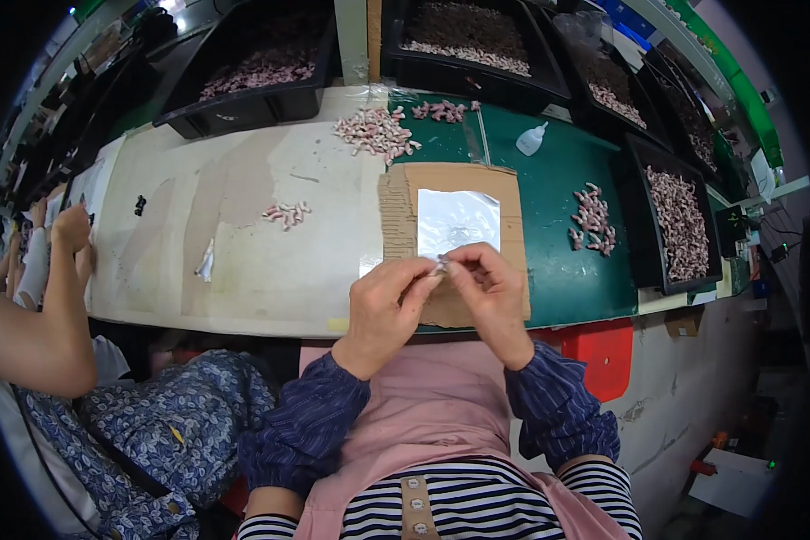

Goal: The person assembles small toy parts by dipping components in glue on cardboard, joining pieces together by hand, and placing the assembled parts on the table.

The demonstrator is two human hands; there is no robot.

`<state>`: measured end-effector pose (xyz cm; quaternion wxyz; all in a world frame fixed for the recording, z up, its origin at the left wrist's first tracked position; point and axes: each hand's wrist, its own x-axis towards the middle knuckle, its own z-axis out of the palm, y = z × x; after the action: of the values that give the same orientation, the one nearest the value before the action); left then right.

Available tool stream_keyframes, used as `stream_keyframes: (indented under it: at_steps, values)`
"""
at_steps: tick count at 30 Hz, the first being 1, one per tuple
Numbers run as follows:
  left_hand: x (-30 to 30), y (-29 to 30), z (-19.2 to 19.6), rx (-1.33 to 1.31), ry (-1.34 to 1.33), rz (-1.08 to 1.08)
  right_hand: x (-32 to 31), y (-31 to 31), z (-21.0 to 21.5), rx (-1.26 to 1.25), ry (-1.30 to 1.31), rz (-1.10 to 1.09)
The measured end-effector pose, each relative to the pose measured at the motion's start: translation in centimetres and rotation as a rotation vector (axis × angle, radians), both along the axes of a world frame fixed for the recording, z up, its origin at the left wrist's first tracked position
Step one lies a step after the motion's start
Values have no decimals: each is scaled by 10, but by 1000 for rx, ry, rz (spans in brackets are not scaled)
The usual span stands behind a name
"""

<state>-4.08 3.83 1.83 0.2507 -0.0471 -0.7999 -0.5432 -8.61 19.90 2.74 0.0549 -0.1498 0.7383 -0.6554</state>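
My left hand and my right hand meet fingertip to fingertip, pinching one small pale piece between them. Most of that piece is covered by the fingers, so its kind cannot be made out. Just beyond them, a shiny silvery-white sheet lies on a piece of brown cardboard. Loose small pink-and-white pieces form a heap beyond the cardboard, a small group to the left and another pile to the right.
Black bins of similar pieces line the back, and one black bin stands at the right. A small white squeeze bottle rests on the green mat. At left, another person's arm reaches over the table. A red stool is below the edge.
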Motion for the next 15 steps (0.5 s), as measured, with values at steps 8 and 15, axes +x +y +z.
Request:
stream_keyframes:
  at_steps: [8, 15]
  values:
    - [-110, -104, -5, -338, -199, 348, -29, 29, -2, 78, -37, -46]
    - [-150, -102, -24, -550, -276, 405, -42, 31, 7, 379, 244, -85]
